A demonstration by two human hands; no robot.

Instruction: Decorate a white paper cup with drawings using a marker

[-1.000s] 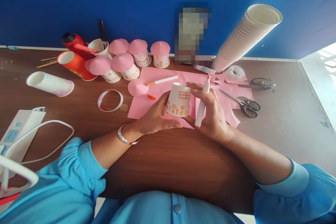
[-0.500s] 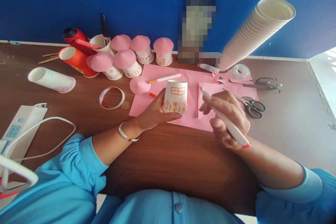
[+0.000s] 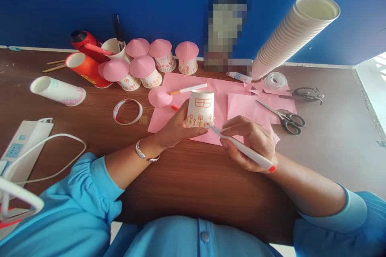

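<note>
A white paper cup (image 3: 200,106), upside down, is held by my left hand (image 3: 176,124), its fingers behind the cup and its thumb along the lower edge. The cup bears a drawn orange window and a row of flowers near its rim. My right hand (image 3: 249,142) grips a white felt-tip pen (image 3: 249,150) with a red end. The pen's tip is at the lower right of the cup, by the flowers; whether it touches is hard to tell. Under the hands lies pink paper (image 3: 221,122), and a second, orange-ended pen (image 3: 189,89) rests on it behind the cup.
Several decorated cups with pink cone roofs (image 3: 187,50) stand at the back. Scissors (image 3: 291,122), a tape roll (image 3: 276,81), a glue tube (image 3: 239,76) and a tall cup stack (image 3: 292,38) are right. A tape ring (image 3: 127,111), a cup (image 3: 58,91) and a power strip (image 3: 22,140) are left.
My right hand has moved left with the felt-tip pen, bringing its tip from beside the cup to the cup's lower edge. My left hand and the cup have hardly moved.
</note>
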